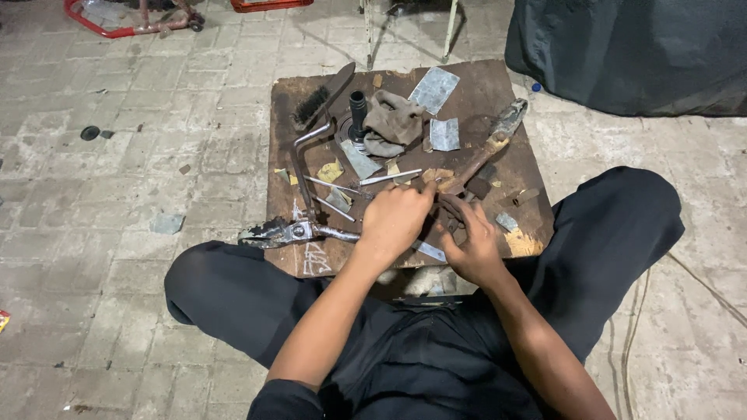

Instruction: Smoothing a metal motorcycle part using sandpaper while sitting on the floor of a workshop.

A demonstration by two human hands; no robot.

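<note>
This is a rough outdoor workshop on paved ground: beyond the hands, a worn wooden board (482,85) carries a brush (320,97), metal scraps and a dirty rag (395,118).

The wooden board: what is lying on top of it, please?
On the wooden board lie a brush, a rag, metal sheet pieces and a bent metal bar. Both hands cover whatever lies beneath them.

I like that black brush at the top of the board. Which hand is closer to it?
Left. The left hand sits below the brush; the right hand is farther off to the side.
</note>
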